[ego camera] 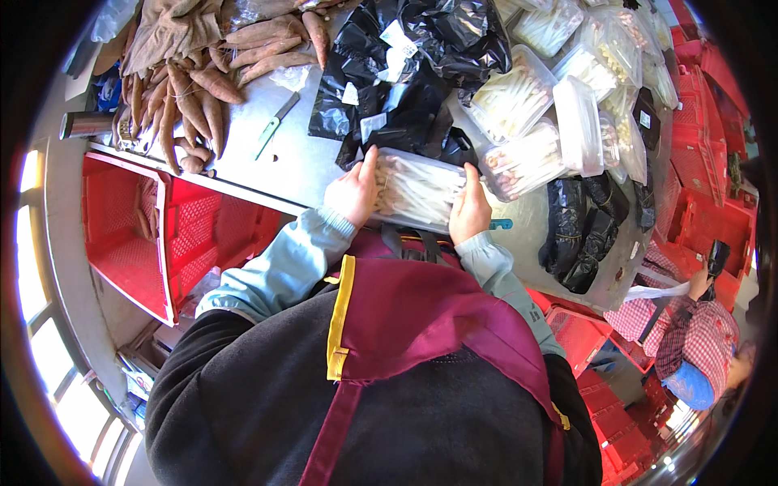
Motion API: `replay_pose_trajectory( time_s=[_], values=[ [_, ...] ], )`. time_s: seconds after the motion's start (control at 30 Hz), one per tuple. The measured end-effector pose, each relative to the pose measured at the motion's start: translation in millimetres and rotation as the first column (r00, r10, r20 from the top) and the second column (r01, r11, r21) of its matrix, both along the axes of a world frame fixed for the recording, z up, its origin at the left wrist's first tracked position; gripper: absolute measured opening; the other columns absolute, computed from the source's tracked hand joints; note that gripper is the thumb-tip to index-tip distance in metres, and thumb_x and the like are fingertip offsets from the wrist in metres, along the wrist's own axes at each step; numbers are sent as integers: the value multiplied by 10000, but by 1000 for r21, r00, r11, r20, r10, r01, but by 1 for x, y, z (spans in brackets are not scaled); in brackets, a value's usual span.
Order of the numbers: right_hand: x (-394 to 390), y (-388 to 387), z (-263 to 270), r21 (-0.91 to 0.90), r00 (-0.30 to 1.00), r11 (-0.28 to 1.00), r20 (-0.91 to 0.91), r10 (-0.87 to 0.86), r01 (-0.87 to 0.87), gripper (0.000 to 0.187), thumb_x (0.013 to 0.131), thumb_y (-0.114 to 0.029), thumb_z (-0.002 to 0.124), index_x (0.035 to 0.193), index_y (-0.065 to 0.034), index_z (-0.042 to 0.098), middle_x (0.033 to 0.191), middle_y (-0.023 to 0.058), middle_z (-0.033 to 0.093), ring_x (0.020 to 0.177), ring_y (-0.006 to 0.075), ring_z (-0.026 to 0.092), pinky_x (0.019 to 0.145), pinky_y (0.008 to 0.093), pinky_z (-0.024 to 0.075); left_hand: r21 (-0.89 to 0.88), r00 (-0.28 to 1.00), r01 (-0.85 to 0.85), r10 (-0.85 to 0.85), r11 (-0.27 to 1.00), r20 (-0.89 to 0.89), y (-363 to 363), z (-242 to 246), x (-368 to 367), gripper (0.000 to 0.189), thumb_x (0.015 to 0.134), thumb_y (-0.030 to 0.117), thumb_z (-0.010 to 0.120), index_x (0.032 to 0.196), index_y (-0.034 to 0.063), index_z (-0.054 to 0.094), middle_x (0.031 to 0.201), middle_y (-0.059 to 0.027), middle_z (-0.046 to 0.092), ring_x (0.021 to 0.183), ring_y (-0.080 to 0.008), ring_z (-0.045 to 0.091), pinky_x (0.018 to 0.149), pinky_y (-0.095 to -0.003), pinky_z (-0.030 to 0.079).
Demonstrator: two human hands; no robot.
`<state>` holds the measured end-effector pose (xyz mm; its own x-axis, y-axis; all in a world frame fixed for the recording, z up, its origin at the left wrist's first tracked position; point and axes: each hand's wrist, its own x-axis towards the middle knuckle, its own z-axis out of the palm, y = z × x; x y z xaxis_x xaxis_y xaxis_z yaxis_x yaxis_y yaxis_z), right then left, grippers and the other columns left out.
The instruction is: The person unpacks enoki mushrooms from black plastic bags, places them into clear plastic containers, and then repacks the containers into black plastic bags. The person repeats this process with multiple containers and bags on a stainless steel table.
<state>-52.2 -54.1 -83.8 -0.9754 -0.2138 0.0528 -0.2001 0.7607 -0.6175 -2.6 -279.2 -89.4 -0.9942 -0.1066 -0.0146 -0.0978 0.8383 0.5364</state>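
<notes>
Between my two hands is a clear plastic box of long white mushrooms [419, 189], above the near edge of the metal table. My left hand [354, 189] grips its left end and my right hand [471, 206] its right end, thumbs and fingers along the short sides. Just beyond the box lie crumpled black plastic bags [395, 103] with white labels. Similar packed boxes [513, 97] are heaped to the right. A knife with a green handle [268, 137] lies on the table to the left. Behind my right hand a teal tool handle [501, 224] partly shows.
Brown long tubers [194, 100] and a burlap cloth [173, 36] cover the table's left part. Black-wrapped bundles [583, 231] lie at the right. Red plastic crates [124, 225] stand below the left edge, more at far right. A person in a checked garment [708, 340] is at lower right.
</notes>
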Motion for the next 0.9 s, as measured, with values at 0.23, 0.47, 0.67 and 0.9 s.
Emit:
replay_pose_trajectory(
  time_s=[0.23,0.47,0.67,0.9],
  values=[
    [-1,2,-5,28,999,999,32,43,-44,582,789,-20,516,1346,-108,374,1023,186,590,882,371,589,753,421,473,18,999,-9,10,1000,-31,1,-12,10,590,817,94,521,1380,81,343,857,-126,596,602,-309,608,539,-402,498],
    [-10,2,1,-143,999,989,16,39,-36,484,815,12,478,1291,-68,453,1119,211,585,928,364,601,806,384,476,161,994,-59,74,985,-86,1,-8,3,519,860,111,499,1361,99,363,895,-175,613,696,-327,625,618,-394,508],
    [-2,10,50,-206,973,969,-210,93,-136,337,893,-30,456,1226,-6,502,1115,197,584,1002,325,593,862,351,456,734,993,-74,-19,676,118,-14,28,4,532,885,56,481,1389,96,314,972,-125,633,812,-214,607,786,-305,475],
    [-9,11,110,-357,968,933,-248,-41,-52,291,922,-42,442,1194,38,507,1112,182,603,1028,282,594,888,342,452,979,999,-51,13,196,49,6,84,7,425,985,170,406,1392,117,299,1160,-44,491,1018,-82,439,924,-247,352]
  ],
)
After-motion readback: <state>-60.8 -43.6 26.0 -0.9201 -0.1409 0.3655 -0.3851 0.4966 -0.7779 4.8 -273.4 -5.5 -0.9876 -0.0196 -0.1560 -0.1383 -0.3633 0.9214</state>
